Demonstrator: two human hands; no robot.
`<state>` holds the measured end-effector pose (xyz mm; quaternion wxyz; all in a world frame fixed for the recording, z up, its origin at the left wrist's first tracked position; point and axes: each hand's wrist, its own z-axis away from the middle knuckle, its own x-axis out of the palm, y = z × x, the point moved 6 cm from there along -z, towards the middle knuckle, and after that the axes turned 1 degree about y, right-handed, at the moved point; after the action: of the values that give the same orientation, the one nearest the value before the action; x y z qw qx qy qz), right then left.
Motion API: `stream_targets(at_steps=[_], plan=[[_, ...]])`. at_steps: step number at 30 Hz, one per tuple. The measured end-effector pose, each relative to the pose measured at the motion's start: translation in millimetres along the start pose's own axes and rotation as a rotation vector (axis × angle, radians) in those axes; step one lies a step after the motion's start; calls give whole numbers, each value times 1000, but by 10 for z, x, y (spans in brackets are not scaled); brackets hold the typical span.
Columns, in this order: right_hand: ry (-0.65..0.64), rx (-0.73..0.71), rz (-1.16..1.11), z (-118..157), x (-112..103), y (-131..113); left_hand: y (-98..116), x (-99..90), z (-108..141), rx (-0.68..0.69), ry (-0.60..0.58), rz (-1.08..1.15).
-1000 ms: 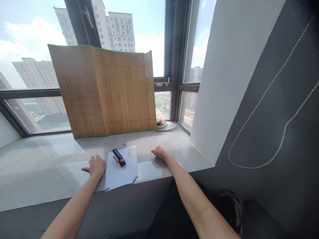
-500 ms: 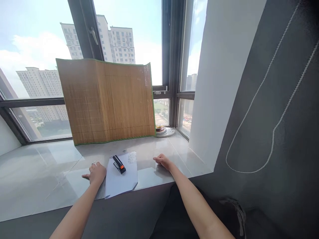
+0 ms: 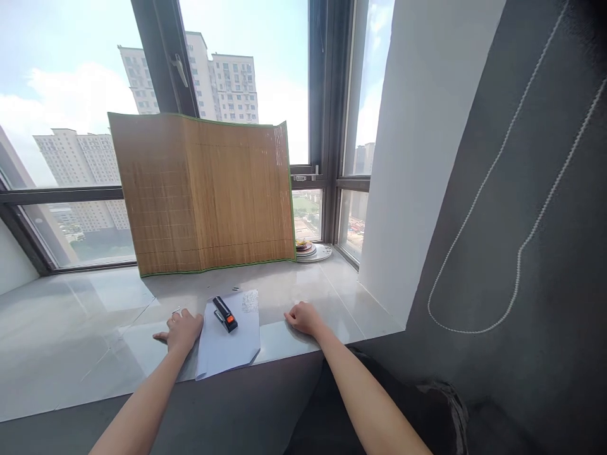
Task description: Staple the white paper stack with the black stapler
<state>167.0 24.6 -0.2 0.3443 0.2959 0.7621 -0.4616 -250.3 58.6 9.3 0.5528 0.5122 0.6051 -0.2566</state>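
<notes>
A black stapler with an orange patch (image 3: 225, 315) lies slantwise on white sheets of paper (image 3: 228, 351) near the sill's front edge. Handwriting-like marks cover the top right corner of the paper. My left hand (image 3: 181, 330) rests palm down just left of the sheets, thumb stretched out, holding nothing I can see. Beside its fingertips is a small pale thing (image 3: 177, 311), too small to name. To the right of the paper, my right hand (image 3: 303, 317) lies on the sill with its fingers curled in, and nothing shows in them.
Behind the paper, a brown bamboo mat with green edging (image 3: 213, 196) stands against the window. A stack of plates (image 3: 313, 251) sits in the corner by its right end. Tiny dark bits (image 3: 236, 289) lie beyond the paper. A beaded cord (image 3: 516, 278) hangs at right.
My right hand has shifted slightly left, toward the paper, and its pointing finger has curled in. My left hand, the stapler and the sheets look about the same.
</notes>
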Motion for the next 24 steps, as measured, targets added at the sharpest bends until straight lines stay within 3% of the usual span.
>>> stream_targets(at_steps=[5,10,15,18,21,24], plan=[[53,50,168,23,-104,-79,-27,11,-37,-78,-18,-4],[178,-70,74,31,-66,-334,-44,69,-75,-62,-20,-12],[239,-29,-182,-84,114,-608,-41,86,-77,-55,-17,-20],[275,4,-291,-240,269,-943,-47,93,-85,-53,-19,-22],[240,-38,-364,-451,528,-1397,-66,101,-101,-67,-11,-24],[112,51,-365,-634,840,-1656,-66,96,-109,-67,5,-35]])
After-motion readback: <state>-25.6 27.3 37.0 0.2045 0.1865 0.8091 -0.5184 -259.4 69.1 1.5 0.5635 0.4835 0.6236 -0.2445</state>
